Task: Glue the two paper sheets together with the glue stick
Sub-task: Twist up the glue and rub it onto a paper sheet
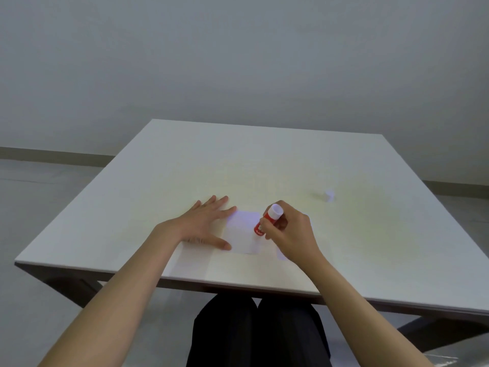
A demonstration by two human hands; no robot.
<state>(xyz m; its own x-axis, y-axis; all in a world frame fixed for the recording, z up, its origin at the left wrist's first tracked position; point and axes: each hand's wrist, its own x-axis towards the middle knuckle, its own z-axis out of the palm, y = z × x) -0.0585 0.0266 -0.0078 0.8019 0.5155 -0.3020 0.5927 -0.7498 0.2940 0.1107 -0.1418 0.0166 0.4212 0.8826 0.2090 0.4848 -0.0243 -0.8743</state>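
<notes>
A small white paper sheet [242,234] lies on the white table [264,165], near its front edge. My left hand [209,223] rests flat on the sheet's left side, fingers spread. My right hand [291,233] grips a red glue stick [267,219] with a white end pointing up, tilted, its lower end touching the sheet's right edge. Another pale piece of paper [282,254] peeks out under my right wrist, mostly hidden. A further faint sheet [194,262] seems to lie under my left forearm.
A small white cap-like object [329,194] sits on the table, farther back on the right. The table's front edge runs just above my dark-trousered knees [254,329]. A grey wall stands behind the table.
</notes>
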